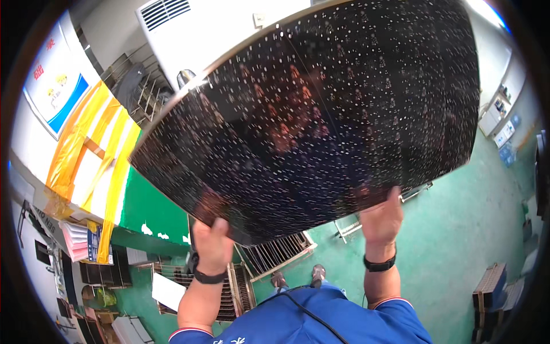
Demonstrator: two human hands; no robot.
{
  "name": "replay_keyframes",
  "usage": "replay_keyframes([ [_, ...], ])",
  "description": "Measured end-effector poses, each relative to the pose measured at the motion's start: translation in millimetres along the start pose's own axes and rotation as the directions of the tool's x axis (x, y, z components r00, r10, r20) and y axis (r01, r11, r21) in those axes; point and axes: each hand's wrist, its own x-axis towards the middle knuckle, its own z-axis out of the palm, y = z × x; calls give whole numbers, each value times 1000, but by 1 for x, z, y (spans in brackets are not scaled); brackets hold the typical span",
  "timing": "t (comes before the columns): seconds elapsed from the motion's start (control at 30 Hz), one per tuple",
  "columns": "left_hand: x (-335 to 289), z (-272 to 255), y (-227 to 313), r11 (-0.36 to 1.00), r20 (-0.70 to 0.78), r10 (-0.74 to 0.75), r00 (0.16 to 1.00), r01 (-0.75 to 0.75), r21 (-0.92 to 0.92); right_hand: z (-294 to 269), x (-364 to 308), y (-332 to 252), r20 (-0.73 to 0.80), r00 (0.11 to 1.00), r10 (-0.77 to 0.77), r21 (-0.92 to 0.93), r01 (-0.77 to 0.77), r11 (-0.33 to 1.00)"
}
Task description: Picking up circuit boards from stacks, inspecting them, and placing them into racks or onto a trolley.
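A large, glossy black panel (321,126) covered in small white specks fills the upper middle of the head view. It looks like glass, and a blurred reflection shows in its surface. My left hand (213,243) grips its near edge toward the left corner, the thumb lying over the front face. Farther right along the same edge, my right hand (381,221) holds it with the thumb up on the face. The other fingers of both hands are mostly hidden behind the panel. It is raised in front of me, above the floor.
To the left is a green-topped table (149,209), bearing a box wrapped in yellow tape (94,155). Slatted racks (278,255) stand low near my feet, with a white sheet (168,291) on one. Stacked boxes (490,289) sit at the right. A large white cabinet (217,26) rises behind the panel.
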Motion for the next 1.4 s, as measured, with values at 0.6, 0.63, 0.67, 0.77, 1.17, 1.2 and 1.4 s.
replay_keyframes([
  [0.6,70,-52,71,985,-61,162,985,-157,72,-29,21,-100,258,904,-341,-681,421,599],
  [0.63,72,-51,72,985,-59,166,984,-162,66,-29,20,-100,261,900,-348,-687,427,588],
  [0.67,73,-51,74,986,-49,156,987,-153,65,-28,20,-98,264,898,-351,-687,431,585],
  [0.77,75,-50,74,987,-41,151,988,-148,63,-29,19,-97,244,890,-386,-691,439,574],
  [1.17,72,-65,76,987,-15,140,990,-138,82,-33,18,-88,212,904,-372,-693,407,595],
  [1.2,71,-69,76,986,6,138,990,-138,91,-32,18,-86,211,904,-373,-691,408,597],
  [1.4,67,-69,76,989,-66,127,990,-122,82,-26,14,-80,224,903,-367,-687,414,598],
])
